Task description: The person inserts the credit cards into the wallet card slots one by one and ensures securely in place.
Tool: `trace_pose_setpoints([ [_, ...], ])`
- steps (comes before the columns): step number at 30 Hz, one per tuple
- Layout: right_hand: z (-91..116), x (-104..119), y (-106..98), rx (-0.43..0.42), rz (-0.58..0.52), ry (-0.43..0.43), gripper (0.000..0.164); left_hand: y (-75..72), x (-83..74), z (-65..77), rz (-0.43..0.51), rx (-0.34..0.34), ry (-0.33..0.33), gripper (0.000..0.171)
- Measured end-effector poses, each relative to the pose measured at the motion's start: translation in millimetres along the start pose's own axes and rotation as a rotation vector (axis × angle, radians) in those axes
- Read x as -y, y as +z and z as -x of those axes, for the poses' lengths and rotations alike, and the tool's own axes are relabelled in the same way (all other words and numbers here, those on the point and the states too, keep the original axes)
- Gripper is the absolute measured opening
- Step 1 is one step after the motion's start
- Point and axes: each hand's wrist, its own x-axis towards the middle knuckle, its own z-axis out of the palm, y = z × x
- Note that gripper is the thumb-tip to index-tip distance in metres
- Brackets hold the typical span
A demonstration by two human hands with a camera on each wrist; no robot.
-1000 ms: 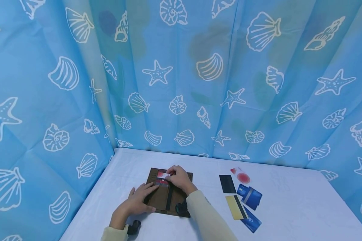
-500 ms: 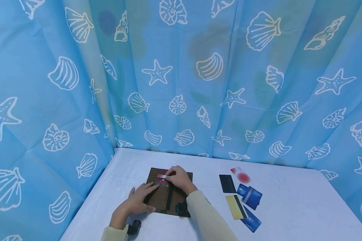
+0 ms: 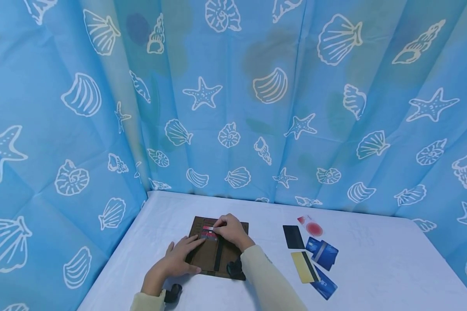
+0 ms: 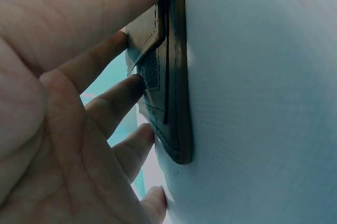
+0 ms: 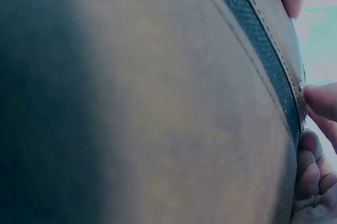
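A brown leather wallet [image 3: 204,255] lies spread open on the white table, a dark strap running down it. My left hand [image 3: 179,258] rests on its left side with fingers extended; in the left wrist view the fingertips touch the edge of the wallet [image 4: 179,103]. Between thumb and fingers, my right hand [image 3: 233,232] pinches a red and white card [image 3: 207,227] at the top slot. Most of that card sits inside the slot. Below it, red cards [image 3: 209,235] show in lower slots. In the right wrist view, blurred wallet leather [image 5: 174,103] hides much of the scene.
To the right lie loose cards: a black card [image 3: 293,237], a white and red card [image 3: 310,226], blue cards [image 3: 324,255] and a gold card [image 3: 303,268] overlapping another blue card [image 3: 325,286]. A blue shell-patterned curtain [image 3: 233,108] stands behind the table.
The red and white card has slid down into the slot, so less of it shows now. My right hand has barely shifted; my left hand stays put.
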Motion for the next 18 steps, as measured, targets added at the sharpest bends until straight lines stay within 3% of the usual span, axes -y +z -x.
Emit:
trace_pose_setpoints([
  [18,0.5,-0.2,-0.8,0.007,0.017,-0.022,0.01,1.2,0.4,0.0,-0.005,-0.008,0.006,0.081],
])
